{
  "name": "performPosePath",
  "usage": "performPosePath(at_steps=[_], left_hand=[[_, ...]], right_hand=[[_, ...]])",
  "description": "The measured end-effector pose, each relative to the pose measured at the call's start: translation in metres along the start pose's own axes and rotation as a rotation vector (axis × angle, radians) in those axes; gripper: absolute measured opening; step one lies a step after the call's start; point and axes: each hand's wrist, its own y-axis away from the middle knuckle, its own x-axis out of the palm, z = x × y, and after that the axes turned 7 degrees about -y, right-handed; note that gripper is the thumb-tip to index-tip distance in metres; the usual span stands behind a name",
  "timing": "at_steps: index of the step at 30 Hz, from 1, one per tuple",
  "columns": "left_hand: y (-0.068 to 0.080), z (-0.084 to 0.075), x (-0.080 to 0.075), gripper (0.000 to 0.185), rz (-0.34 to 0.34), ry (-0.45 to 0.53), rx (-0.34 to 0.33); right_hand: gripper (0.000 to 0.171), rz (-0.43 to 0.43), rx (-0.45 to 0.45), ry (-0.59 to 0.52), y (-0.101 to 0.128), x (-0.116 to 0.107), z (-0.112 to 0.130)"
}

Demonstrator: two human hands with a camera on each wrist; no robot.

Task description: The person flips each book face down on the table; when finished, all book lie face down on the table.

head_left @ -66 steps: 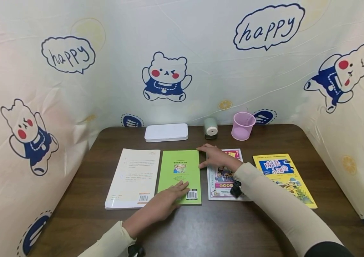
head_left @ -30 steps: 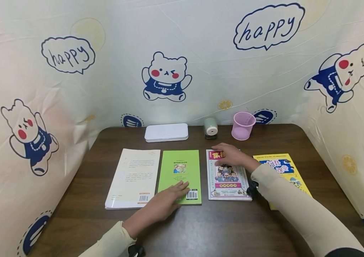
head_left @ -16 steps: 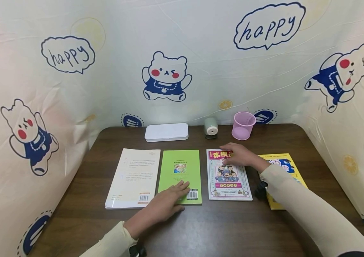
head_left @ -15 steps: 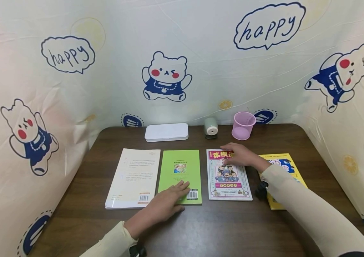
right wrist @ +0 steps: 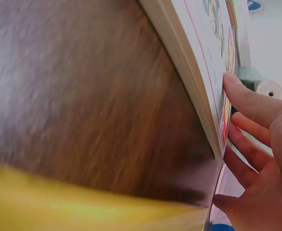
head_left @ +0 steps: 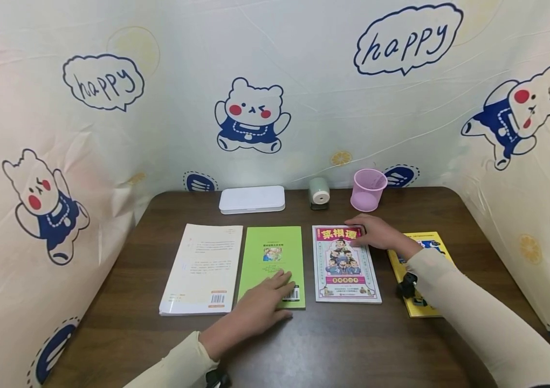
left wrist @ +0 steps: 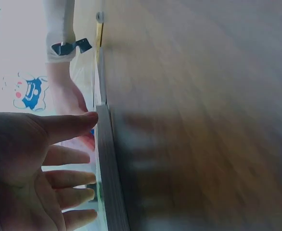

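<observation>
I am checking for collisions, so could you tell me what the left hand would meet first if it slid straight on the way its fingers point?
The left hand points up the green book. Beyond its far edge, probably the white case, though depth is uncertain.

A cream cloth backdrop (head_left: 304, 64), printed with cartoon bears, lemon slices and blue "happy" speech bubbles, is wrapping around three sides of a dark wood-grain table (head_left: 352, 350) with rounded corners, while soft, even light is falling across cloth and tabletop.
</observation>
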Motion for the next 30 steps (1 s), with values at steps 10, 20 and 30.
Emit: performPosePath(at_steps=[10, 20, 30], left_hand=[[-0.027, -0.024, 0.003, 0.081, 0.020, -0.027, 0.048], [-0.053, -0.037, 0.008, 0.081, 0.071, -0.111, 0.062], [-0.064, -0.040, 0.009, 0.070, 0.093, -0.158, 0.070]], right_hand=[[0.063, -0.020, 0.059, 0.007, 0.004, -0.010, -0.016], [0.060, -0.026, 0.096, -0.002, 0.008, -0.015, -0.024], [0.056, -0.039, 0.072, 0.020, 0.008, -0.014, -0.027]])
